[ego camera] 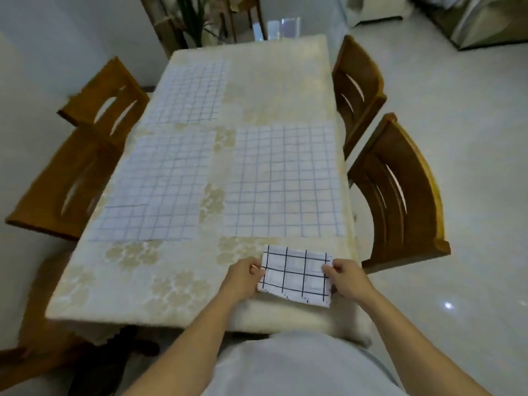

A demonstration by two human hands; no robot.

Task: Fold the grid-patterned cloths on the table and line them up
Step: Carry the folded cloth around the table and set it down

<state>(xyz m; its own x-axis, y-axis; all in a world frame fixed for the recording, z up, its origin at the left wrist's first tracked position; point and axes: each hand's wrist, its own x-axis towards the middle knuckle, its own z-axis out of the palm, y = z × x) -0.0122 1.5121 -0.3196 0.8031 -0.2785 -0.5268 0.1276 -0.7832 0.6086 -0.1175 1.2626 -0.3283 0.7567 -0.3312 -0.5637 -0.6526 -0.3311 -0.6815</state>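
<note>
Head view: you have one folded grid cloth (295, 274) at the near right corner of the table (137, 284), its near edge at the rim. Your left hand (245, 277) pinches its left edge and your right hand (347, 278) pinches its right edge, fingers curled on the fabric. Three cloths lie flat and unfolded beyond it: the right flat cloth (285, 181), the left flat cloth (154, 190) and the far flat cloth (188, 92). Judgement: the first cloth is at its placing step. Next, set it square, release it, then take the right flat cloth.
</note>
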